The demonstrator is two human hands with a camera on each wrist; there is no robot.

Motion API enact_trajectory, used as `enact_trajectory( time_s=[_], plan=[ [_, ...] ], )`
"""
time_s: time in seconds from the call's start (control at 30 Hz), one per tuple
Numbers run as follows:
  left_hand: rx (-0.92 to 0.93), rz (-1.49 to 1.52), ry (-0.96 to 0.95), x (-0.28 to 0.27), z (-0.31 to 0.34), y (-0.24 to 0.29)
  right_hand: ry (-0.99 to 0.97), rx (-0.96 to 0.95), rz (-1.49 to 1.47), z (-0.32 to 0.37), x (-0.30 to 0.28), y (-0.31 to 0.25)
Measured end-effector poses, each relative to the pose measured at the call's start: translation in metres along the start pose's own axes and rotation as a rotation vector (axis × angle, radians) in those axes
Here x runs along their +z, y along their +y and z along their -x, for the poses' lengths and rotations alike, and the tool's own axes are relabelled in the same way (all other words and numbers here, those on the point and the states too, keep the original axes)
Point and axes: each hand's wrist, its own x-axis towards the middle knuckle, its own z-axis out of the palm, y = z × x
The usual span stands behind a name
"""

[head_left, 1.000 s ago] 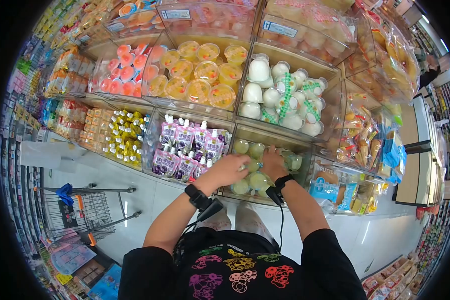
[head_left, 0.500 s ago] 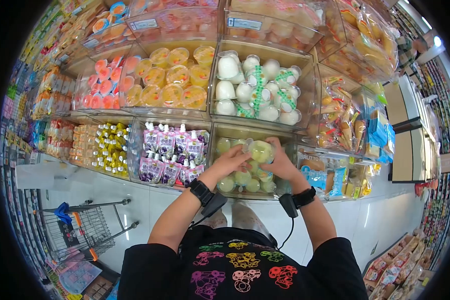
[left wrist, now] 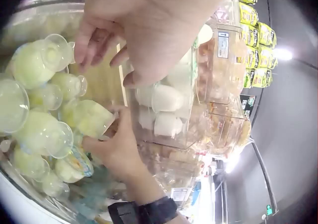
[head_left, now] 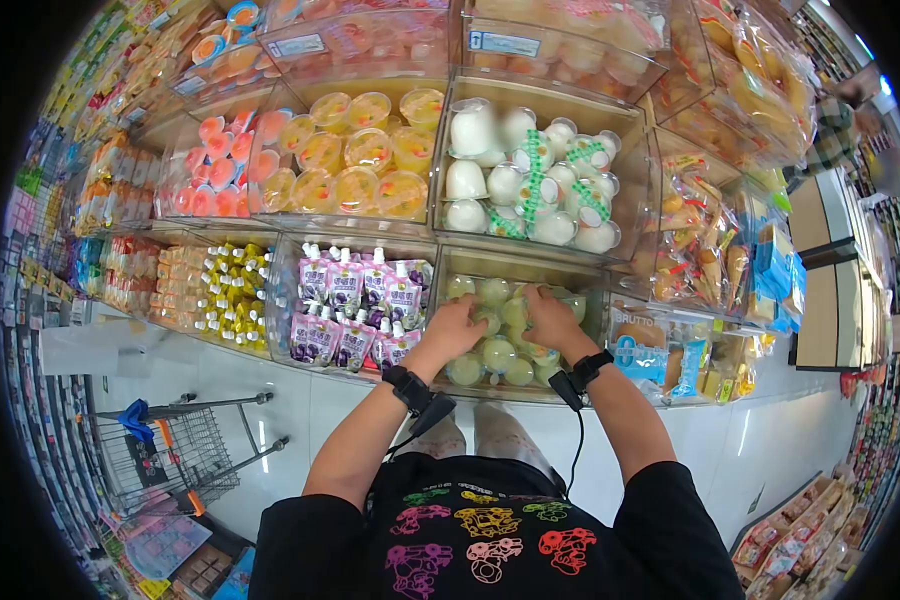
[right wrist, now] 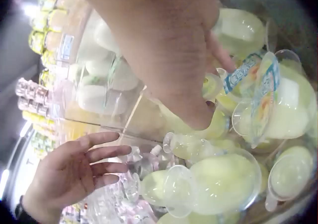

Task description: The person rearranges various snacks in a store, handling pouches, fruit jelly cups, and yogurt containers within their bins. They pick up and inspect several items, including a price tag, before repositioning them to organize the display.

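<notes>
Pale green jelly cups (head_left: 497, 356) with clear flanged lids fill a clear bin in the lower row. My right hand (head_left: 553, 322) is down in that bin, its thumb and fingers around one green jelly cup (left wrist: 88, 117), among the others. My left hand (head_left: 454, 330) is over the bin's left side, apart from the right hand. In the right wrist view the left hand's fingers are spread and hold nothing. A cup with a printed blue label (right wrist: 266, 95) lies beside my right hand.
Purple-and-white spouted pouches (head_left: 360, 300) stand in the bin to the left. White jelly cups (head_left: 535, 185) and yellow jelly cups (head_left: 360, 150) fill bins behind. Wrapped snacks (head_left: 705, 235) lie at the right. A shopping cart (head_left: 175, 440) stands on the floor at left.
Both hands came up around a green jelly cup between the first two frames. Now the right hand is lower in the bin with a cup, and the left hand has drawn away to the left.
</notes>
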Motion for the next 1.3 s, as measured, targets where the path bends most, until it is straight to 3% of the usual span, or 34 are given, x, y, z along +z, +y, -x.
enact_trajectory(
  time_s=[0.07, 0.17, 0.27, 0.37, 0.47, 0.57, 0.63, 0.73, 0.97, 1.03, 1.27, 1.3],
  plan=[
    [0.213, -0.394, 0.051, 0.003, 0.010, 0.005, 0.001, 0.006, 0.129, -0.007, 0.001, -0.008],
    [0.245, -0.651, -0.007, 0.006, 0.015, 0.011, -0.137, 0.006, 0.319, -0.022, 0.013, -0.009],
    [0.216, -0.700, -0.027, 0.011, 0.011, 0.005, -0.024, -0.103, 0.425, -0.022, 0.026, -0.003],
    [0.187, -0.738, -0.113, 0.014, 0.007, 0.001, -0.011, -0.023, 0.366, -0.017, 0.024, 0.008],
    [0.185, -0.780, -0.123, 0.016, 0.007, 0.001, 0.132, 0.026, 0.407, -0.010, 0.015, 0.026],
    [0.278, -0.750, -0.098, 0.019, 0.012, 0.003, 0.064, 0.063, 0.571, -0.007, 0.007, 0.026],
    [0.324, -0.733, -0.113, 0.019, 0.017, 0.005, 0.118, 0.293, 0.672, -0.010, 0.016, 0.027],
    [0.345, -0.794, -0.113, 0.027, 0.023, -0.001, 0.024, 0.449, 0.504, -0.018, 0.020, 0.038],
    [0.242, -0.961, -0.080, 0.028, 0.016, -0.005, -0.098, 0.392, 0.552, -0.029, 0.014, 0.039],
    [0.233, -0.990, -0.056, 0.030, 0.011, -0.012, -0.302, 0.390, 0.558, -0.026, -0.005, 0.029],
    [0.245, -0.911, 0.016, 0.016, 0.021, -0.001, -0.265, 0.546, 0.435, -0.040, 0.019, 0.044],
    [0.242, -0.918, 0.012, 0.004, 0.028, 0.007, -0.191, 0.529, 0.455, -0.035, 0.019, 0.045]
  ],
)
